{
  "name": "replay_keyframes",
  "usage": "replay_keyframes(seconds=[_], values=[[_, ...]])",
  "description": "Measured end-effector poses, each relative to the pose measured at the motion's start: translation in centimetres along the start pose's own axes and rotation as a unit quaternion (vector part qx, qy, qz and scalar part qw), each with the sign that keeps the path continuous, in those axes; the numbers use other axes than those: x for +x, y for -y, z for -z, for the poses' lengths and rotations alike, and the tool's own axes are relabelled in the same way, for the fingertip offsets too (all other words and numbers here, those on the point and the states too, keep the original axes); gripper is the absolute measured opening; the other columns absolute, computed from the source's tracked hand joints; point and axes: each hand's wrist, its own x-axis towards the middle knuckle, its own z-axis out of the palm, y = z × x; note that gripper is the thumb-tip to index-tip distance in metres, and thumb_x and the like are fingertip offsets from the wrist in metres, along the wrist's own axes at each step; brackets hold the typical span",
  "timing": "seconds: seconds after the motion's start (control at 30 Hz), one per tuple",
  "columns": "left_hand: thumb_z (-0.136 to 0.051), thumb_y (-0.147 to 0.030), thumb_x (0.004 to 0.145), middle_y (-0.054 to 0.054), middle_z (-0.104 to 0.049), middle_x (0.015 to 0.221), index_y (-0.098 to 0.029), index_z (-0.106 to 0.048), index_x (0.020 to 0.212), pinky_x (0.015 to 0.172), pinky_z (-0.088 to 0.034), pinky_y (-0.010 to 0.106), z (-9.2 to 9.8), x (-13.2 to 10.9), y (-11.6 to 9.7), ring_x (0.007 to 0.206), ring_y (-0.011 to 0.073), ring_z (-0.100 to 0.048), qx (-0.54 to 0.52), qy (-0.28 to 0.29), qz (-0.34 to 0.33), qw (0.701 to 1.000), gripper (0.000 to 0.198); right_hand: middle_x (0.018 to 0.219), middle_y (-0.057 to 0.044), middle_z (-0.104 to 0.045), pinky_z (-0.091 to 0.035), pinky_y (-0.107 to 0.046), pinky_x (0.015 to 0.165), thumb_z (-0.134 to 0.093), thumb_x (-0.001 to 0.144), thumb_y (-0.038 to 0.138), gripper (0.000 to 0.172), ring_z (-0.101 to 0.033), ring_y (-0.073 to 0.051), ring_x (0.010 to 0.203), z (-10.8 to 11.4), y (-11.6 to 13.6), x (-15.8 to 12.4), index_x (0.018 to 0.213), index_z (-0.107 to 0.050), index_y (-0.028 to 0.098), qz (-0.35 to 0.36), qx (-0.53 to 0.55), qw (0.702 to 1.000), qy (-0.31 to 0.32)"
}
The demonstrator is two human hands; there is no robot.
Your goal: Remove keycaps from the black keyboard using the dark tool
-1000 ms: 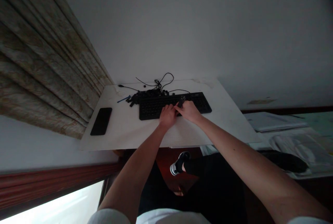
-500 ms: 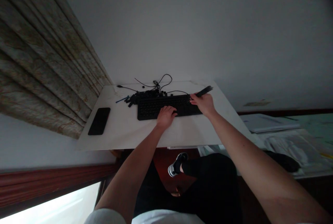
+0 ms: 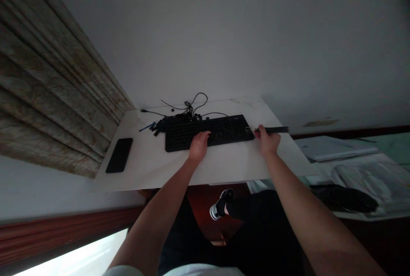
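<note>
Right hand [image 3: 268, 142]: fingers pinch black plastic strip [image 3: 272, 130], just past black keyboard's [image 3: 221, 131] right end (strip lies level). Left hand [image 3: 199, 146]: fingers curled on its keys, holding nothing.

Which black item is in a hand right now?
The slim black strip, pinched in the right hand past the keyboard's end; the keyboard, phone and tangled cables lie on the desk.

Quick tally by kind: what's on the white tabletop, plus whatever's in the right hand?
Black keyboard: 1
Black smartphone: 1
Blue stick: 1
Black strip in right hand: 1
Black cable heap, small pieces in it uncounted: 1
Total: 5
</note>
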Motion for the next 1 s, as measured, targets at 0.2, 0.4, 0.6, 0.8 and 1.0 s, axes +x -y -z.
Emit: replay_keyframes(seconds=[0.2, 0.4, 0.6, 0.8, 1.0], values=[[-0.044, -0.004, 0.096, 0.008, -0.069, 0.106, -0.018, -0.067, 0.110, 0.094, -0.055, 0.035, 0.4, 0.3, -0.2, 0.101, 0.0186, -0.066, -0.015, -0.012, 0.001, 1.000, 0.031, 0.066, -0.012, -0.072, -0.055, -0.041, 0.074, -0.064, 0.079, 0.057, 0.045, -0.072, -0.031, 0.073, 0.3, 0.8, -0.4, 0.068, -0.072, 0.014, 0.035, -0.094, 0.995, 0.022], [-0.057, -0.026, 0.096, 0.010, -0.067, 0.111, -0.019, -0.067, 0.114, 0.098, -0.052, 0.044, 1.6, -1.3, -2.1, 0.107, 0.0244, -0.063, 0.036, 0.023, -0.078, 0.996, 0.022, 0.069, -0.014, -0.074, -0.055, -0.041, 0.074, -0.061, 0.080, 0.063, 0.053, -0.073, -0.031, 0.073, 0.4, 0.7, -0.5, 0.073, -0.074, 0.012, 0.043, -0.098, 0.994, 0.038], [-0.055, -0.030, 0.099, 0.009, -0.068, 0.113, -0.021, -0.069, 0.115, 0.096, -0.053, 0.043, 1.6, -3.5, -3.4, 0.105, 0.0232, -0.063, 0.094, 0.166, -0.167, 0.967, 0.023, 0.072, -0.014, -0.075, -0.055, -0.040, 0.073, -0.061, 0.081, 0.063, 0.054, -0.073, -0.031, 0.073, 0.3, 0.7, -0.7, 0.078, -0.076, 0.011, 0.050, -0.084, 0.994, 0.050], [-0.047, -0.010, 0.098, 0.007, -0.069, 0.114, -0.019, -0.067, 0.114, 0.099, -0.054, 0.038, 1.6, -3.7, -3.4, 0.107, 0.0201, -0.064, 0.147, 0.214, -0.180, 0.949, 0.027, 0.070, -0.014, -0.075, -0.055, -0.039, 0.072, -0.062, 0.081, 0.063, 0.053, -0.073, -0.031, 0.073, 0.3, 0.6, -0.7, 0.077, -0.076, 0.012, 0.042, -0.085, 0.994, 0.059], [-0.044, -0.016, 0.099, 0.008, -0.072, 0.113, -0.019, -0.067, 0.118, 0.096, -0.057, 0.040, 5.2, -1.5, -0.5, 0.106, 0.0205, -0.067, 0.060, 0.093, -0.120, 0.987, 0.030, 0.073, -0.014, -0.075, -0.054, -0.039, 0.073, -0.059, 0.082, 0.064, 0.054, -0.073, -0.031, 0.075, 0.3, 0.1, -0.4, 0.078, -0.076, 0.013, 0.054, -0.108, 0.991, 0.061]])
